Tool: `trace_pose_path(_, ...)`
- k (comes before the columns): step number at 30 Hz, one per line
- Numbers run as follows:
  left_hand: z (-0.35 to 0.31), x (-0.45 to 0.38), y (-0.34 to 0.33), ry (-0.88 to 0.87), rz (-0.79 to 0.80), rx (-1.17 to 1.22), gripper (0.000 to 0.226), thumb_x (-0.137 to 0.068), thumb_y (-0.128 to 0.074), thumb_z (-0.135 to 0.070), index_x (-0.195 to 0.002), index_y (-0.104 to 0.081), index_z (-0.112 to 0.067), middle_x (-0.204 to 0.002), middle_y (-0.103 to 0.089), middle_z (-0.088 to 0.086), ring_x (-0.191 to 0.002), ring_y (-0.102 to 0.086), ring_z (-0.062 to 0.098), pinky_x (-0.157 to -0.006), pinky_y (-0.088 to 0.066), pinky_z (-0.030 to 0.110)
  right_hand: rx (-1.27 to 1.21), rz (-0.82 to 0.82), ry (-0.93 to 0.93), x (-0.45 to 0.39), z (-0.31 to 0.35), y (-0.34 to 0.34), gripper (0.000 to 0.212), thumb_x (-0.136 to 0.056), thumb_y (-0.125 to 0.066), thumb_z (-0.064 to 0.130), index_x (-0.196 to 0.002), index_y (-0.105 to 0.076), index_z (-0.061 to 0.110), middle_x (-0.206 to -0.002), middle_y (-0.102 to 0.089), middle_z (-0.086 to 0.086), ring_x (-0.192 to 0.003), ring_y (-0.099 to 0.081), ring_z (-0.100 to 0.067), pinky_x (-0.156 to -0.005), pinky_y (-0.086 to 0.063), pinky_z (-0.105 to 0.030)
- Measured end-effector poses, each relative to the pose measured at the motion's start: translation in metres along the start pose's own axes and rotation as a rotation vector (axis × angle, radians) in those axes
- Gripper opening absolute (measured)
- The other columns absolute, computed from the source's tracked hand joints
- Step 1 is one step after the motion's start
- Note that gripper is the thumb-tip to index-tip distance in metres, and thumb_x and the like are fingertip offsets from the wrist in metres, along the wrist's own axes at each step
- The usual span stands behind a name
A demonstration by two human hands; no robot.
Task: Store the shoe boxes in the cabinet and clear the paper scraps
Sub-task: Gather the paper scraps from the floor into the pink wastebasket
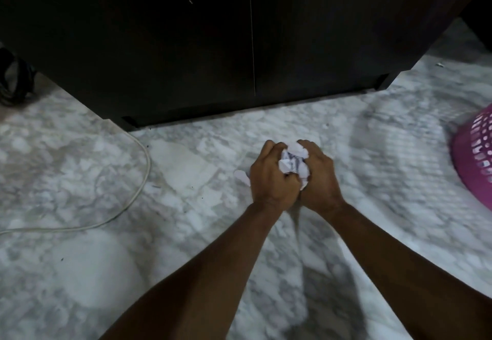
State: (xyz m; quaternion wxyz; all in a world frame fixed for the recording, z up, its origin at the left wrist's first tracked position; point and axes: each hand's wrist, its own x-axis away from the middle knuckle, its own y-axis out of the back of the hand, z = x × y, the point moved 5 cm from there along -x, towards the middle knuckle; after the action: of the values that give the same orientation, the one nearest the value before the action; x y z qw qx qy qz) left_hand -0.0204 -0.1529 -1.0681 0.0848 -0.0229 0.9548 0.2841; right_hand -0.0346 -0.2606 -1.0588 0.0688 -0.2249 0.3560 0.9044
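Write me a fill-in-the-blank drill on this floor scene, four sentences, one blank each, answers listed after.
1. Both hands, the left hand and the right hand, press together a wad of crumpled ____.
2. The doors of the dark cabinet are ____.
3. The perforated basket at the right edge is ____ in colour.
4. The white cord lies on the marble floor to the ____ of the hands.

Missing words: paper; closed; pink; left
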Motion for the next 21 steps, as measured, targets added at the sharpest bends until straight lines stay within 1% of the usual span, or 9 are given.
trace_pose_path(2,-0.022,0.004,-0.014,-0.012,0.038,-0.014,0.011,-0.081,-0.054,-0.020,-0.084,-0.063,-0.014,-0.093,-0.059,0.000,-0.075,-0.063,0.024,-0.067,-0.053,0.041,-0.071,-0.026,-0.094,0.008,-0.015,0.024,0.009,-0.081,-0.066,0.004,-0.088,-0.065,-0.001,-0.084,-0.064,-0.013,-0.080,-0.063,-0.027,-0.074,-0.051,-0.036)
trace_pose_path(4,-0.047,0.011,-0.024,-0.018,0.071,-0.041,0.023,-0.074,-0.048,-0.030,-0.086,-0.062,-0.016,-0.096,-0.058,0.000,-0.077,-0.062,0.026,-0.065,-0.051,0.037,-0.144,-0.059,-0.150,0.017,-0.025,0.048,0.011,-0.086,-0.064,0.017,-0.091,-0.065,0.008,-0.088,-0.063,-0.007,-0.083,-0.062,-0.009,-0.080,-0.051,-0.024)
trace_pose_path(5,-0.058,0.016,-0.028,-0.022,0.089,-0.049,0.029,-0.071,-0.046,-0.033,-0.088,-0.062,-0.016,-0.097,-0.058,0.000,-0.077,-0.062,0.026,-0.064,-0.050,0.036,-0.176,-0.068,-0.179,0.022,-0.029,0.059,0.012,-0.087,-0.062,0.023,-0.091,-0.064,0.012,-0.086,-0.063,-0.006,-0.083,-0.061,-0.006,-0.081,-0.052,-0.025)
trace_pose_path(7,-0.074,0.027,-0.031,-0.028,0.112,-0.047,0.032,-0.070,-0.045,-0.034,-0.089,-0.063,-0.015,-0.097,-0.057,-0.001,-0.076,-0.061,0.025,-0.063,-0.052,0.035,-0.228,-0.053,-0.251,0.030,-0.030,0.074,0.013,-0.087,-0.060,0.028,-0.082,-0.059,0.016,-0.078,-0.059,-0.004,-0.076,-0.058,-0.013,-0.070,-0.051,-0.038)
trace_pose_path(10,-0.075,0.048,-0.028,0.000,0.118,-0.015,0.037,-0.073,-0.043,-0.036,-0.091,-0.065,-0.013,-0.098,-0.059,0.001,-0.078,-0.063,0.025,-0.067,-0.054,0.037,-0.230,-0.020,-0.239,0.049,-0.017,0.077,0.008,-0.086,-0.058,0.030,-0.080,-0.055,0.034,-0.080,-0.060,0.008,-0.074,-0.057,-0.012,-0.067,-0.047,-0.035)
trace_pose_path(14,-0.046,0.073,-0.002,-0.013,0.031,-0.112,0.025,-0.077,-0.052,-0.031,-0.090,-0.068,-0.016,-0.097,-0.062,0.001,-0.093,-0.060,0.026,-0.083,-0.047,0.048,-0.252,0.044,-0.169,0.069,0.003,0.045,0.006,-0.085,-0.060,0.009,-0.085,-0.059,0.015,-0.080,-0.061,-0.013,-0.075,-0.060,-0.027,-0.068,-0.050,-0.050)
trace_pose_path(16,-0.027,0.077,0.014,-0.053,-0.019,-0.212,0.022,-0.074,-0.064,-0.029,-0.094,-0.072,-0.022,-0.116,-0.061,-0.001,-0.114,-0.056,0.025,-0.099,-0.040,0.051,-0.169,0.044,-0.071,0.074,0.015,0.023,0.007,-0.085,-0.058,0.010,-0.092,-0.058,0.011,-0.083,-0.066,-0.016,-0.080,-0.059,-0.023,-0.074,-0.049,-0.048)
trace_pose_path(18,-0.010,0.075,0.027,-0.096,-0.023,-0.265,0.031,-0.072,-0.063,-0.033,-0.098,-0.075,-0.023,-0.142,-0.053,0.003,-0.140,-0.042,0.029,-0.116,-0.026,0.055,-0.142,0.027,-0.010,0.076,0.025,0.004,0.012,-0.085,-0.056,0.012,-0.095,-0.061,0.006,-0.086,-0.068,-0.018,-0.084,-0.061,-0.026,-0.079,-0.049,-0.047)
trace_pose_path(21,0.017,0.063,0.030,-0.085,0.104,-0.410,0.049,-0.070,-0.052,-0.038,-0.113,-0.071,-0.024,-0.162,-0.034,0.006,-0.155,-0.018,0.034,-0.122,-0.011,0.063,-0.011,0.041,0.016,0.067,0.031,-0.014,0.015,-0.088,-0.054,0.011,-0.101,-0.059,0.011,-0.088,-0.066,-0.011,-0.081,-0.060,-0.028,-0.077,-0.051,-0.041)
